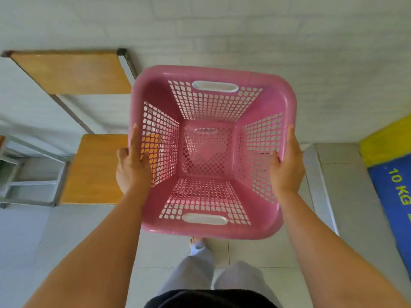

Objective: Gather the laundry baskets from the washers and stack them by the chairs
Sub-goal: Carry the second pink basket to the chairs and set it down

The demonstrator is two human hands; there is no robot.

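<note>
A pink perforated laundry basket (262,227) is held in the air in front of me, open side up and empty, with a white handle slot in its near and far walls. My left hand (132,165) grips its left rim, index finger stretched along the edge. My right hand (287,165) grips the right rim, thumb inside the wall. A chair with a wooden seat (95,170) stands just left of the basket, and its wooden backrest (71,72) shows further up against the wall.
The chair's grey metal frame (33,174) fills the left side. A blue and yellow panel marked "10 KG" (398,187) stands at the right edge. Pale floor tiles (244,254) and my legs lie below the basket. A light tiled wall (266,30) is ahead.
</note>
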